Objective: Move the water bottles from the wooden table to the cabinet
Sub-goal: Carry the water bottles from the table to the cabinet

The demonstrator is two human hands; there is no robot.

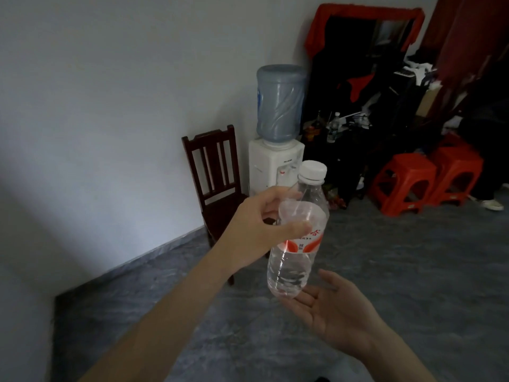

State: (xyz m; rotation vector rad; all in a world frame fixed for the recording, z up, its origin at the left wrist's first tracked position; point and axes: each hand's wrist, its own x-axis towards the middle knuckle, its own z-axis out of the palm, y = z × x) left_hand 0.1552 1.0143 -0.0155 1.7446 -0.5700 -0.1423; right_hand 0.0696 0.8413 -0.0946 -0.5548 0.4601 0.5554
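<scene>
Head: water bottle (296,244) in L hand (259,227) (R hand (330,307) under)

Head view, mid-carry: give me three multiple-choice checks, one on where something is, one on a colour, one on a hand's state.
1. Where is the dark wooden chair?
A. Left of the water dispenser, against the wall
B. On top of the red stools
C. Under the right hand

2. What colour is the cap of the held water bottle?
A. Blue
B. White
C. Red

3. How is the right hand?
A. Clenched round the bottle's neck
B. Out of view
C. Open, palm up beneath the bottle's base

Answers:
1 A, the chair stands beside the water dispenser at the white wall.
2 B, the cap is plainly white.
3 C, its fingers are spread under the base, while the left hand grips the bottle's upper body.
</scene>
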